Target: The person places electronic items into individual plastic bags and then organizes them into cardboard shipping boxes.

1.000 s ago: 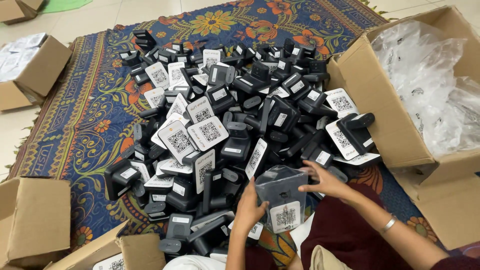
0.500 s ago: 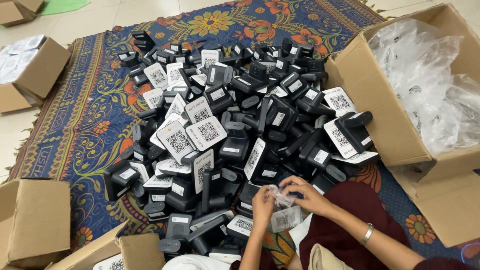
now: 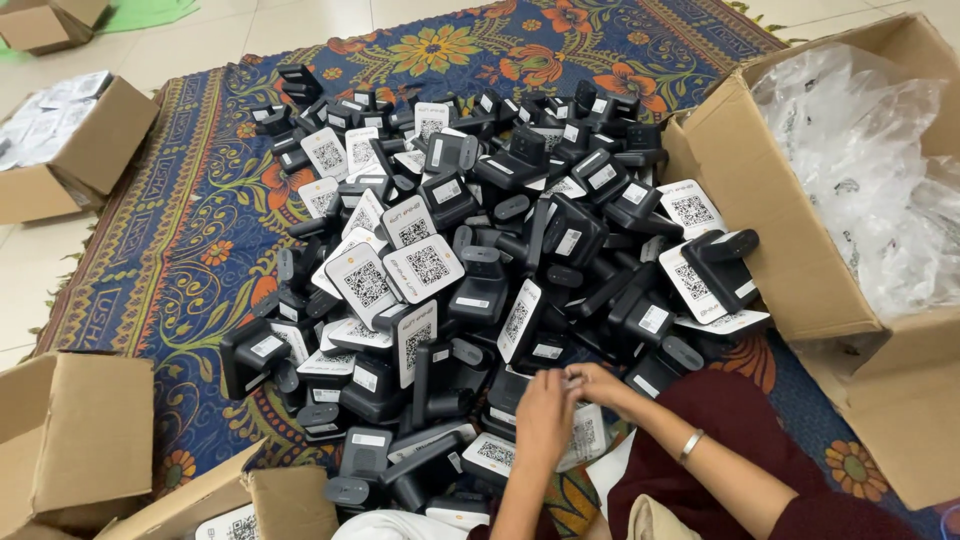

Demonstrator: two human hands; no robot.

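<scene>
Black plastic scanner stands with white code cards (image 3: 480,250) lie heaped on a patterned blue rug (image 3: 190,220). At the heap's near edge, the left hand (image 3: 545,415) and right hand (image 3: 600,385) meet, fingers pinching one bagged stand with a code card (image 3: 585,440). A cardboard box of clear plastic bags (image 3: 860,170) sits to the right.

Pale tiled floor (image 3: 200,40) under a blue floral rug (image 3: 190,230), with open cardboard boxes around the rug's edge: one at far left (image 3: 95,150), one at near left (image 3: 70,440), one large at right (image 3: 800,250) stuffed with clear plastic bags (image 3: 870,160). Rug loaded centre with a heap of black devices and white code cards (image 3: 480,260).
</scene>
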